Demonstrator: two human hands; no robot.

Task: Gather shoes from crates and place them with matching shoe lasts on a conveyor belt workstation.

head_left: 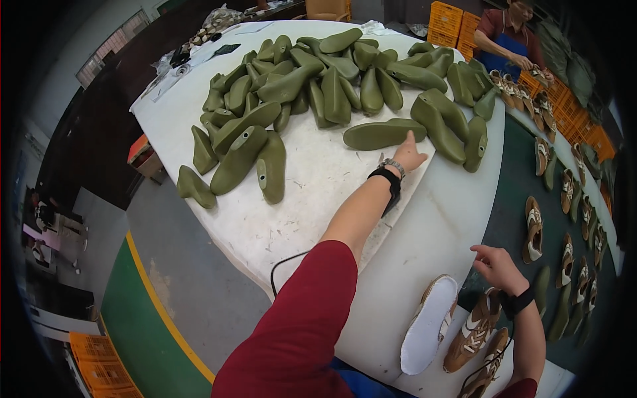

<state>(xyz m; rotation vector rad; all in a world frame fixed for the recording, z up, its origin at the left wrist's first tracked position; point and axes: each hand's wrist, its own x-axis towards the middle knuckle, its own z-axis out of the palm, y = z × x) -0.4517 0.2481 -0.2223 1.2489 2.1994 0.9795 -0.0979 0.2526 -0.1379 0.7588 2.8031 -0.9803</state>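
Left hand [411,157] at two o'clock: one digit laid against a green shoe last [375,135], which lies at the hand's ten o'clock. Pinching or merely touching, can't tell. Heaped lasts [285,83] at twelve. Right hand [499,268] at four, fingers loosely spread; brown-and-white lace-up sneaker [470,337] at its seven.

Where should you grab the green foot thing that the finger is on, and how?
Probably round the middle of the green foot, hand over the top, coming from the near side. It's long and lies crosswise, so the middle should balance best. Other feet crowd its far side and right end, where the left hand is, but none block the near side.
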